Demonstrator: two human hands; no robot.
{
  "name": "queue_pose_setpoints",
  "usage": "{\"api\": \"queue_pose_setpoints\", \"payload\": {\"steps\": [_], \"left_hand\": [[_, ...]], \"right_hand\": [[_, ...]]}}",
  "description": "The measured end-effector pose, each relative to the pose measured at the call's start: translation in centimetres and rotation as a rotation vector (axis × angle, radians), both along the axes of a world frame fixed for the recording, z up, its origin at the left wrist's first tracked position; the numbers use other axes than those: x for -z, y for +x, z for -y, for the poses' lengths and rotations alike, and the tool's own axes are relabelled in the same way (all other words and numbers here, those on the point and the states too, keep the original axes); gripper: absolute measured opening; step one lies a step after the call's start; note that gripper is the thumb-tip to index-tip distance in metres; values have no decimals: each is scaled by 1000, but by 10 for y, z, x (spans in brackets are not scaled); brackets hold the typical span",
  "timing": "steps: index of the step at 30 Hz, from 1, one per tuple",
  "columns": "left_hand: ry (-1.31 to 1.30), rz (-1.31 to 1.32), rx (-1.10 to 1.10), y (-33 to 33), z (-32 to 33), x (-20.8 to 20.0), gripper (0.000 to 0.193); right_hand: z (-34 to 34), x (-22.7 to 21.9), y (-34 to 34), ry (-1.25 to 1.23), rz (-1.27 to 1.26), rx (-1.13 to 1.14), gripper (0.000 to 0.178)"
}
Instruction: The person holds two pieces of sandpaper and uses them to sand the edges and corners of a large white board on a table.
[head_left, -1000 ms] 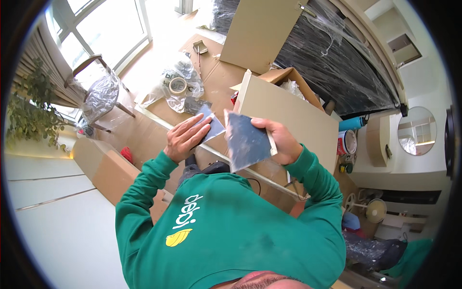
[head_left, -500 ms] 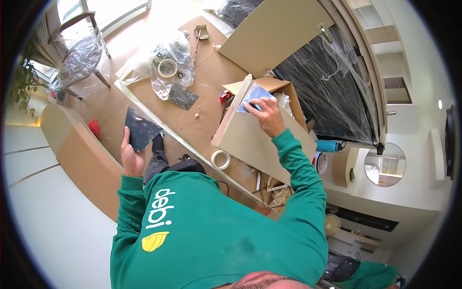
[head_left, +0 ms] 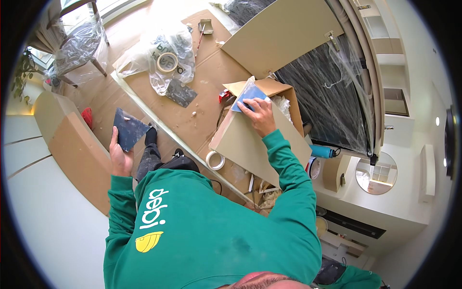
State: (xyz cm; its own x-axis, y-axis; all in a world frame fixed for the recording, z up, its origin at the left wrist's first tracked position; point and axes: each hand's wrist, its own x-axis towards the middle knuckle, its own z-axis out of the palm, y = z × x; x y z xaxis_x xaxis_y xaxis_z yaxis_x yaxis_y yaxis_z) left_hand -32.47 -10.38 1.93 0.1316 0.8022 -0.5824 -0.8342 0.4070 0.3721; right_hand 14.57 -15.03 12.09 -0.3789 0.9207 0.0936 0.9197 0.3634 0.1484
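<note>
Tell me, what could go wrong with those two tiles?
The left hand grips the dark tile only by one corner, out over the floor, so it might slip and break. The right hand presses the blue tile at the cardboard box rim, where a sharp edge could nick fingers.

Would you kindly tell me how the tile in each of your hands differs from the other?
The dark tile is charcoal grey; the blue tile is light blue. The left hand holds the dark tile out over the floor, while the right hand presses the blue tile at the open cardboard box. Both are thin, flat and square-cornered.
</note>
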Motion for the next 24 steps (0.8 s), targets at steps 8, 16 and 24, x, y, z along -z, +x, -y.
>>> {"api": "queue_pose_setpoints", "payload": {"steps": [8,16,24], "left_hand": [[-17,-6,13,8,-4,-2,32],[-44,-10,-9,4,4,4,30],[-36,9,-7,5,1,3,30]], "right_hand": [[0,10,-2,16,-18,8,55],[1,1,11,-5,-9,-7,51],[-18,9,21,75,-37,35,48]]}}
